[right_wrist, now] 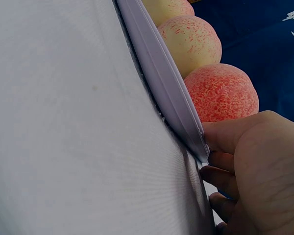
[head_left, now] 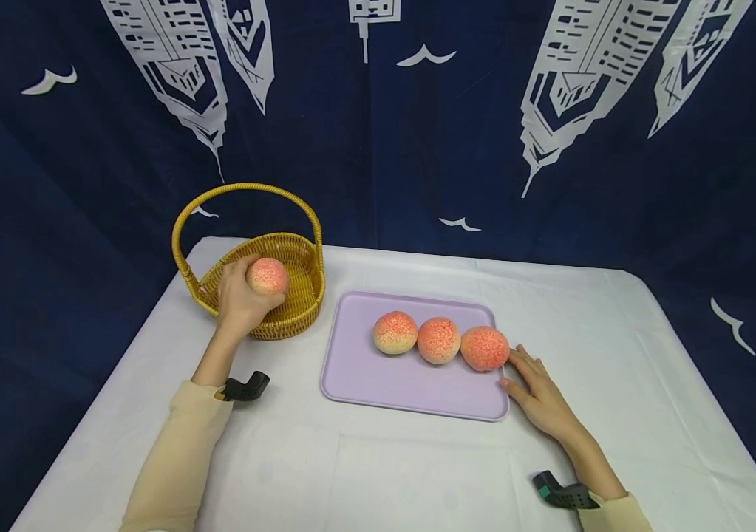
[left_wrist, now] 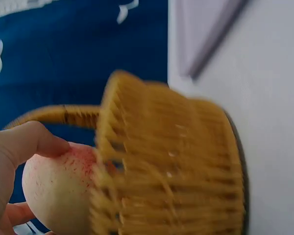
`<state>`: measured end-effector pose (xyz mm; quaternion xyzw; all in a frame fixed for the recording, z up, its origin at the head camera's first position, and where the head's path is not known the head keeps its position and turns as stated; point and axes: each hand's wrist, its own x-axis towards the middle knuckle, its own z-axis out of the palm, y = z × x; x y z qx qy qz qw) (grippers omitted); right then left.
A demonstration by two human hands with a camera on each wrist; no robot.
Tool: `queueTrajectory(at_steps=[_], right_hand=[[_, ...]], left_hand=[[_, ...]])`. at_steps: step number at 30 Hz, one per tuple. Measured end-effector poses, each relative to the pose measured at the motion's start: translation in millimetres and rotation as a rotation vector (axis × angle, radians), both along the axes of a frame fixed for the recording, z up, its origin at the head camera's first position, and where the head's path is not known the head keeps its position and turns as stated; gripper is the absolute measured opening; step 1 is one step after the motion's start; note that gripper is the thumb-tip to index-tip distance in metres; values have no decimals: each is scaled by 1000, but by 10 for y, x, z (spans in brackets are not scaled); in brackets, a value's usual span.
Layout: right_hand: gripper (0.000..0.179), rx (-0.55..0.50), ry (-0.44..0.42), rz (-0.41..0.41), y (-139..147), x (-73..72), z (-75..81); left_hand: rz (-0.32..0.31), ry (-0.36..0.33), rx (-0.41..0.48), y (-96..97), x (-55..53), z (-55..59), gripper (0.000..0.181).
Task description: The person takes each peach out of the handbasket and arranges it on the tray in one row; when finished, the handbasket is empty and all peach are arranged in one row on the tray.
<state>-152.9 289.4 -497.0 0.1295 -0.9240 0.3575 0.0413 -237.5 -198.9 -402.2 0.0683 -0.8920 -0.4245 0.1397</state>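
My left hand [head_left: 241, 297] grips a peach [head_left: 267, 276] at the rim of the yellow wicker basket [head_left: 291, 323]. In the left wrist view the thumb presses on the pale, red-speckled peach [left_wrist: 61, 191], partly hidden by the blurred basket wall [left_wrist: 171, 166]. My right hand [head_left: 547, 403] rests at the right edge of the lilac tray [head_left: 384, 384], its fingers loosely extended. In the right wrist view the fingertips touch the tray rim [right_wrist: 171, 93], just beside the reddest peach [right_wrist: 223, 93]. On the tray a left peach [head_left: 394, 332], a middle peach [head_left: 439, 340] and a right peach [head_left: 485, 349] form a row.
The basket's tall arched handle [head_left: 247, 186] rises over the left hand. A white cloth [head_left: 417, 473] covers the table, and a dark blue curtain [head_left: 444, 148] with white building prints hangs behind it. Each wrist wears a black camera mount, such as the left one [head_left: 244, 388].
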Motion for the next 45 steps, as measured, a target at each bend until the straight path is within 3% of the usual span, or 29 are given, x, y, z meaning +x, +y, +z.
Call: queueTrajectory(at_steps=[7, 12, 16, 22, 31, 45], right_hand=[[55, 0, -4, -3, 1, 0, -1], [55, -1, -10, -4, -5, 5, 12], [55, -3, -8, -3, -8, 9, 18], [54, -1, 19, 5, -9, 9, 2], [54, 1, 31, 10, -4, 7, -11], [54, -3, 29, 11, -6, 7, -11]], left_hand=[[-128, 74, 22, 300, 157, 113, 77], [-219, 114, 23, 503, 264, 126, 74], [-290, 132, 27, 651, 317, 72, 73], [-375, 99, 46, 833, 337, -102, 71], [-379, 86, 43, 936, 300, -360, 70], [-417, 56, -7, 950, 255, -563, 75]])
